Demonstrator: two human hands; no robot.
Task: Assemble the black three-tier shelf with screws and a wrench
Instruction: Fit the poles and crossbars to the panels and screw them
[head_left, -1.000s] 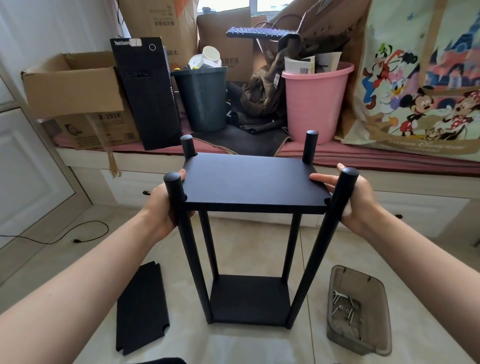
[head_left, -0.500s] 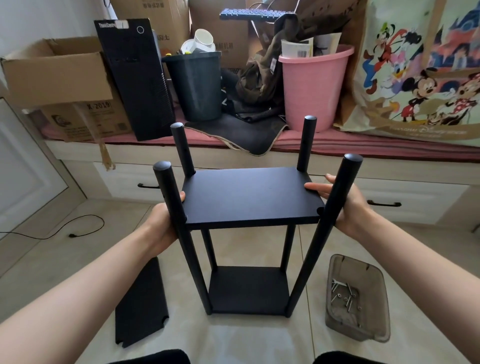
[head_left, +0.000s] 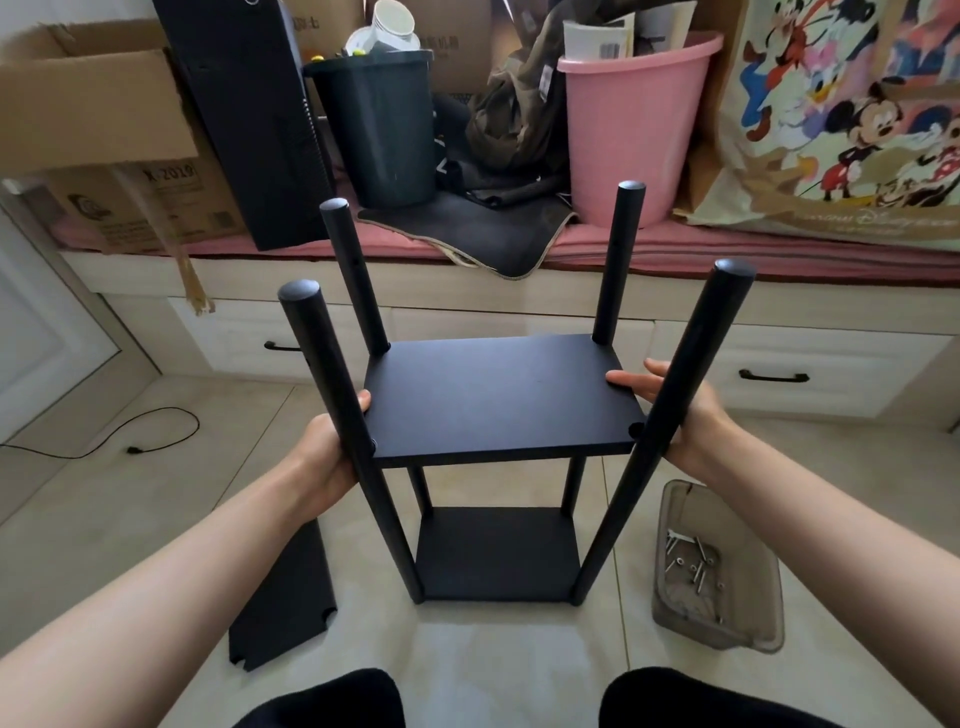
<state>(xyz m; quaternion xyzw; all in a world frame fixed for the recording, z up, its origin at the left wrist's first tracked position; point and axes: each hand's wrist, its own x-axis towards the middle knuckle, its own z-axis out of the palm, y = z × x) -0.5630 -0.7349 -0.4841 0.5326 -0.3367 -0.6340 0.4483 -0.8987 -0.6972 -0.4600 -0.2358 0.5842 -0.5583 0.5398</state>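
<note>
The shelf frame stands upright on the tiled floor, directly in front of the person. Four black posts rise from a bottom board at floor level. A second board, the middle board, sits between the posts partway up, carried at its two short edges.

The left hand grips the left edge of the middle board, thumb tip on the top face and fingers hidden below, just behind the near left post. The right hand holds the right edge, fingers lying fairly straight along the top face, palm behind the near right post. Whether the lower fingers of either hand curl under the board cannot be told.

Judgement on handling: the board looks like rigid, flat panel stock, light enough for a two-hand edge hold, with a matt finish that should not slip. The posts splay outward above the grip, which suggests they are held only at the bottom and will rock. A hole shows in each far post above the grip, so the board must be kept level and lined up with the holes at its height. The short edges between the corner notches are the sound place to hold; the post tops give poor control.

Below and to the right of the right hand, a clear plastic tray holds loose screws. Below the left hand a spare board lies flat on the floor. No wrench is visible.
</note>
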